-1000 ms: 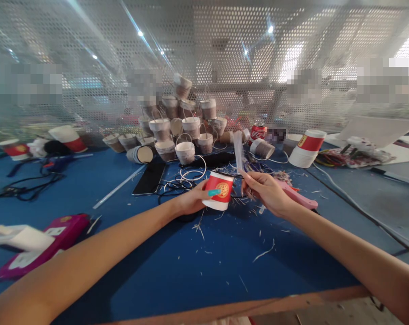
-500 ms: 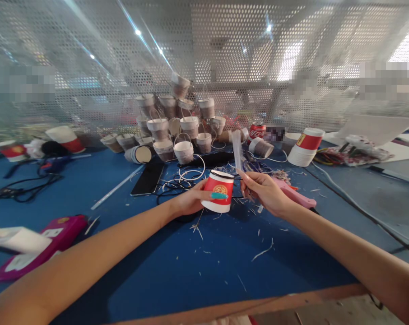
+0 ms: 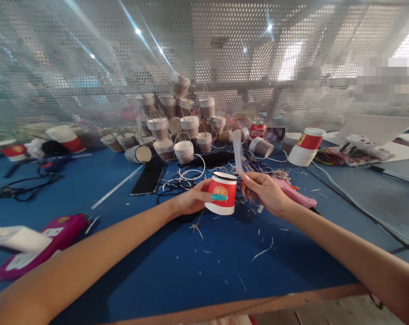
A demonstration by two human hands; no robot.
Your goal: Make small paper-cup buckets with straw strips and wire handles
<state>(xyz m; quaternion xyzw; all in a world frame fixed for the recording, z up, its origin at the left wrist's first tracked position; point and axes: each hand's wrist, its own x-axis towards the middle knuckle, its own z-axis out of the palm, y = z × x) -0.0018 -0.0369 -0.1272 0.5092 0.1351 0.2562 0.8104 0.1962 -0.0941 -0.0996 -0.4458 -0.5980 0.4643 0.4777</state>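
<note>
My left hand (image 3: 195, 198) is wrapped round a red and white paper cup (image 3: 221, 198) with a gold emblem, its thumb with a turquoise nail across the front. The cup is upright, slightly tilted, just above the blue table, with a thin black cord (image 3: 224, 176) along its upper rim. Beside the cup's right rim, my right hand (image 3: 262, 192) is closed in a pinch, apparently on the cord's end; the fingertips partly hide it. A bundle of clear plastic strips (image 3: 237, 149) rises right behind these fingertips; whether they touch it I cannot tell.
Several small grey-brown buckets (image 3: 189, 127) with white rims are stacked at the back. A phone (image 3: 148, 178), tangled black cord and a pink-handled tool (image 3: 295, 194) lie near my hands. Stacked cups (image 3: 306, 146) stand right, a cola can (image 3: 257, 131) behind. White scraps litter the blue table (image 3: 150, 280).
My left hand has shifted the cup slightly right and down, closer to my right hand, and turned it a little. My right hand has stayed almost still.
</note>
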